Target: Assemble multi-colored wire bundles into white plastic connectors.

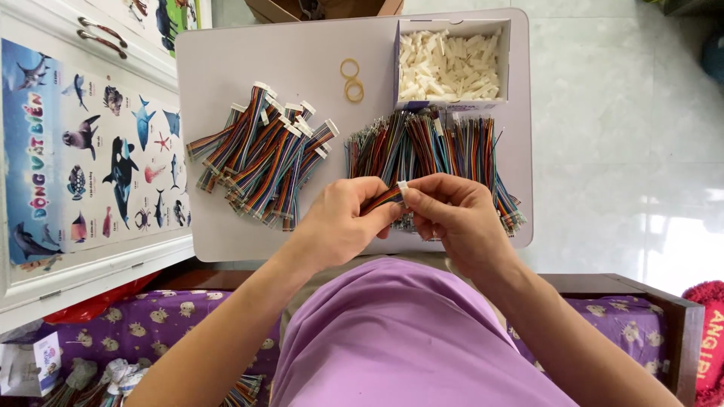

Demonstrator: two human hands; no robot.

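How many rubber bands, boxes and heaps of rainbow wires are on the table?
Rubber bands: 2
Box of white connectors: 1
Heaps of rainbow wires: 2, one with white plugs, one without
Total: 5

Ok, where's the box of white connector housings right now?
In the head view, the box of white connector housings sits at the far right corner of the table, just beyond the loose multicoloured wire pile and right of the two rubber bands.
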